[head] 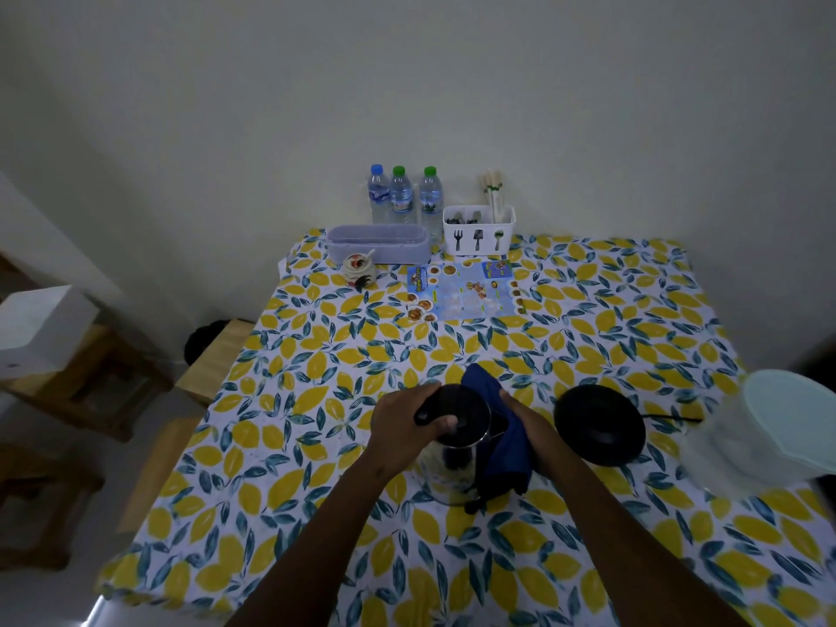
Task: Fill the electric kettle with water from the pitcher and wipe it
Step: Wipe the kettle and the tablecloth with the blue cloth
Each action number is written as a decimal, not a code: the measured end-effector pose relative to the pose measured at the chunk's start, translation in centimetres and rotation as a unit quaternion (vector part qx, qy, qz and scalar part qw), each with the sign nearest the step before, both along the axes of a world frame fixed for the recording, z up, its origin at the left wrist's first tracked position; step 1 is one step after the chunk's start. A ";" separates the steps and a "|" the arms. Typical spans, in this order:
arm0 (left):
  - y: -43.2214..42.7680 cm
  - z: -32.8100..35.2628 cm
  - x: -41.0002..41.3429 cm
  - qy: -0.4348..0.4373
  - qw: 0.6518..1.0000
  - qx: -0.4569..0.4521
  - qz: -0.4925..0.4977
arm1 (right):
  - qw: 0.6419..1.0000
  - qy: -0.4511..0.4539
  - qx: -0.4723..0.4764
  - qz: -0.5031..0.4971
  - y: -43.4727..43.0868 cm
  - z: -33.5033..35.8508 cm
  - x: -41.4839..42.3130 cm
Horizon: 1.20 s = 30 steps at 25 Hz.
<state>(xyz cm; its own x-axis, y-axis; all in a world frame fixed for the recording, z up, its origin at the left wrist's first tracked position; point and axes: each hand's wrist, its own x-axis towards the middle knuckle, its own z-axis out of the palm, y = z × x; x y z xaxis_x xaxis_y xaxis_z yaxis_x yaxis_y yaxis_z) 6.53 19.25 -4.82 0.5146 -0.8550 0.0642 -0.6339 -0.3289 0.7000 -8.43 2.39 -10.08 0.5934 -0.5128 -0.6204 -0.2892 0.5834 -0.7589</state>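
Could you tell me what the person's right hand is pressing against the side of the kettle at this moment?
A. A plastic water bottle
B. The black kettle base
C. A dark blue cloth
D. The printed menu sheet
C: the right hand holds a dark blue cloth against the kettle, while the left hand grips the kettle's top.

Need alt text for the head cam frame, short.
A person's left hand grips the steel electric kettle by its black handle while the right hand presses a blue cloth against its side, on a lemon-print tablecloth.
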 end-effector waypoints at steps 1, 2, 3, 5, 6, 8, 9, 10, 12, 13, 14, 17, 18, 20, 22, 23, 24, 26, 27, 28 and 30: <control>0.1 -0.2 0.0 0.003 1.000 -0.002 -0.002 | 1.000 0.004 0.004 0.007 -0.1 0.1 0.5; 0.0 -0.5 0.1 0.011 1.000 0.003 -0.003 | 1.000 0.008 0.003 0.017 -0.3 0.2 1.1; 0.0 -0.5 0.2 0.018 1.000 0.007 -0.003 | 0.999 0.017 -0.004 0.027 -0.5 0.4 1.8; -0.1 -0.4 0.2 0.025 1.000 0.012 0.000 | 0.998 0.021 -0.018 0.054 -0.9 1.3 3.2; -0.1 -0.4 0.2 0.023 1.000 0.015 -0.001 | 0.997 0.010 -0.027 0.067 -1.0 1.7 3.7; -0.2 -0.3 0.2 0.022 0.999 0.026 -0.003 | 0.997 0.003 -0.036 0.071 -1.1 1.9 4.1; -0.2 -0.4 0.2 0.024 0.999 0.028 -0.001 | 0.998 0.003 -0.039 0.058 -1.2 1.3 4.0; -0.1 -0.4 0.1 0.029 0.999 0.030 0.002 | 0.998 0.006 -0.044 0.040 -1.1 0.6 3.6; 0.0 -0.2 -0.1 0.041 0.999 0.032 0.003 | 0.999 0.007 -0.033 -0.032 0.1 -1.5 2.3; 0.0 -0.2 -0.1 0.045 0.999 0.030 0.004 | 0.997 0.000 -0.026 -0.075 1.3 -2.5 1.5; -0.1 -0.2 -0.1 0.047 0.998 0.030 0.004 | 0.993 -0.006 -0.031 -0.112 2.8 -3.3 0.9; -0.1 -0.1 -0.1 0.053 0.998 0.035 0.001 | 0.987 0.011 -0.069 -0.147 6.0 -8.7 -0.2; -0.1 0.0 -0.1 0.053 0.998 0.034 0.001 | 0.984 0.014 -0.076 -0.159 6.8 -9.8 -0.3; 0.0 -0.1 0.0 0.051 0.998 0.037 -0.001 | 0.977 0.028 -0.103 -0.183 8.6 -8.3 -0.3; 0.0 -0.2 0.2 0.054 0.997 0.049 -0.005 | 0.973 0.044 -0.125 -0.190 11.3 -4.4 -0.5; -0.1 -0.3 0.4 0.058 0.997 0.054 -0.008 | 0.971 0.044 -0.154 -0.177 12.6 -2.6 -0.4; -0.2 -0.3 0.6 0.061 0.996 0.062 -0.014 | 0.969 0.047 -0.190 -0.152 13.8 -1.8 -0.3; -0.2 -0.4 1.0 0.061 0.995 0.073 -0.025 | 0.957 0.084 -0.248 -0.124 15.8 -1.6 0.5; -0.1 -0.5 1.2 0.063 0.995 0.077 -0.034 | 0.949 0.106 -0.265 -0.130 16.5 -1.6 1.4; 0.0 -0.5 1.4 0.066 0.994 0.081 -0.045 | 0.943 0.120 -0.277 -0.137 17.1 -1.2 2.1; 0.1 -0.7 1.8 0.073 0.992 0.086 -0.059 | 0.934 0.150 -0.285 -0.156 17.9 -1.2 3.3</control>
